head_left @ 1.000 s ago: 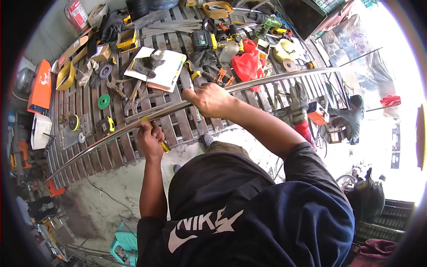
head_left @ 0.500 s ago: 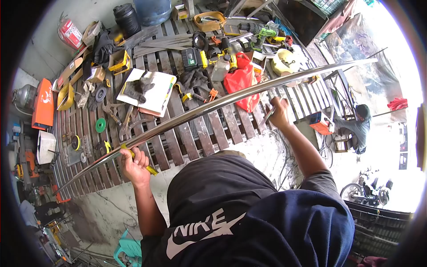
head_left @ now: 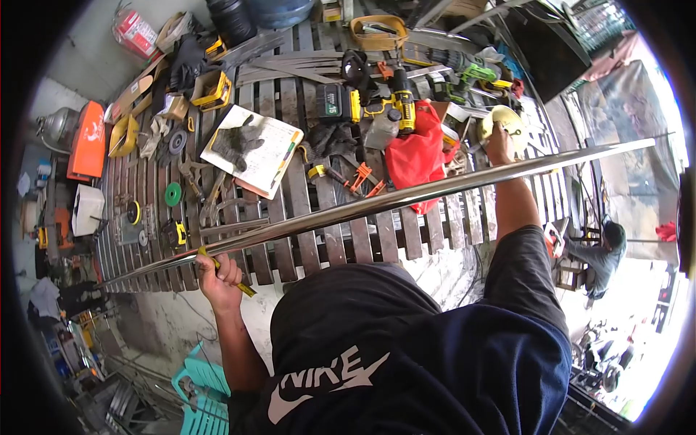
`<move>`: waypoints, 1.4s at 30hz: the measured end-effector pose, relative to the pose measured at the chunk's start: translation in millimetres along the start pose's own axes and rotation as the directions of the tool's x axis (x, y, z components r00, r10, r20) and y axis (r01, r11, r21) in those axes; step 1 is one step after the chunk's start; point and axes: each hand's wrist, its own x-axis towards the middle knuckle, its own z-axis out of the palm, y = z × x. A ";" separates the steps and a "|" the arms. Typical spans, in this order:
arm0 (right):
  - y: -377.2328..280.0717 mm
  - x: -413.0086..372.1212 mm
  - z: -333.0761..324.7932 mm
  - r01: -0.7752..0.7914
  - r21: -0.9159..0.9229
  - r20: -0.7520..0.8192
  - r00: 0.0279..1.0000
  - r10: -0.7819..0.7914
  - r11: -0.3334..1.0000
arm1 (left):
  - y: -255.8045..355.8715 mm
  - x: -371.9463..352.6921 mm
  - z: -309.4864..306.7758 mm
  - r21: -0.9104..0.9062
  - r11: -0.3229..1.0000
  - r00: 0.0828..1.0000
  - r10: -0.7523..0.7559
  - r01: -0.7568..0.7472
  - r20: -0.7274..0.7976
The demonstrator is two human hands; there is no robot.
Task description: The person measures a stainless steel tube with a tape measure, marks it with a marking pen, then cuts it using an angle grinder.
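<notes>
A long shiny metal pipe (head_left: 377,206) runs diagonally over the slatted bench (head_left: 290,250). My left hand (head_left: 220,281) is closed around a yellow measuring tape (head_left: 245,288) just below the pipe, and a bit of yellow shows against the pipe. Beyond the pipe, my right hand (head_left: 499,145) reaches to a round pale yellow container (head_left: 505,118), its fingers at the near side of it; what they hold, if anything, is hidden. A red bag (head_left: 415,156) lies left of that hand.
An open notebook (head_left: 264,156) with a dark glove on it, a yellow drill (head_left: 403,105), a green drill (head_left: 471,72) and a green disc (head_left: 172,193) lie on the bench. Another person (head_left: 605,257) crouches at the right. A teal chair (head_left: 203,391) stands lower left.
My right hand has moved up and right, over the pipe to the pale yellow container; the thin object it held is no longer visible. The view has shifted. My left hand keeps the tape.
</notes>
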 end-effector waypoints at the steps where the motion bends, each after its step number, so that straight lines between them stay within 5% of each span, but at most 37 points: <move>1: 7.9 8.5 1.9 0.042 -0.030 -0.020 0.999 -0.042 0.999 | 0.5 0.7 6.3 -0.009 1.000 1.000 -0.002 0.001 -0.012; 5: 29.0 14.9 -3.5 0.176 -0.054 -0.164 0.969 -0.182 0.983 | -3.5 8.6 5.0 0.030 1.000 1.000 -0.010 0.011 -0.025; 6: 16.5 3.5 -31.2 0.051 0.076 -0.050 0.998 -0.047 0.996 | -4.6 11.2 2.7 0.032 0.999 1.000 -0.016 0.016 -0.017; 8: 14.3 -13.3 -55.2 0.229 -0.069 -0.142 0.961 -0.236 0.971 | -8.0 15.7 2.1 0.011 1.000 0.999 -0.023 0.024 -0.036; 9: 9.7 -23.8 -72.9 0.158 -0.256 0.019 0.987 -0.158 0.954 | -10.7 16.7 1.6 0.000 0.999 0.998 -0.032 0.032 -0.046; 10: 22.9 -36.9 -71.4 0.320 -0.207 -0.155 0.922 -0.354 0.924 | -13.0 17.5 -0.1 0.005 0.999 0.998 -0.035 0.035 -0.048; 11: 26.4 -51.5 -78.9 0.243 -0.106 -0.081 0.964 -0.252 0.964 | -14.6 18.9 -2.3 0.012 0.999 0.998 -0.038 0.038 -0.050; 14: -6.9 -115.7 -126.1 0.498 -0.235 -0.318 0.772 -0.550 0.835 | -18.1 21.7 -1.4 0.021 0.998 0.996 -0.053 0.054 -0.068; 20: -56.1 -256.8 -149.2 0.476 -0.137 -0.222 0.840 -0.495 0.869 | -22.1 19.0 -21.6 0.026 0.996 0.996 -0.089 0.089 -0.016; 26: -80.6 -332.5 -83.4 0.416 -0.108 -0.130 0.894 -0.428 0.903 | -28.1 15.8 -53.5 0.074 0.985 0.987 -0.160 0.158 0.019; 30: -91.7 -342.8 -51.6 0.337 -0.094 -0.203 0.915 -0.350 0.937 | -42.5 19.3 -82.7 0.077 0.979 0.976 -0.195 0.188 0.095; 36: -105.4 -336.2 -103.4 0.267 -0.038 -0.465 0.848 -0.254 0.963 | -58.3 22.6 -100.1 0.085 0.963 0.961 -0.265 0.257 0.086; 42: -98.0 -315.7 -88.8 0.158 0.186 -0.261 0.959 -0.106 0.970 | -86.3 24.6 -103.5 0.084 0.946 0.949 -0.316 0.314 0.014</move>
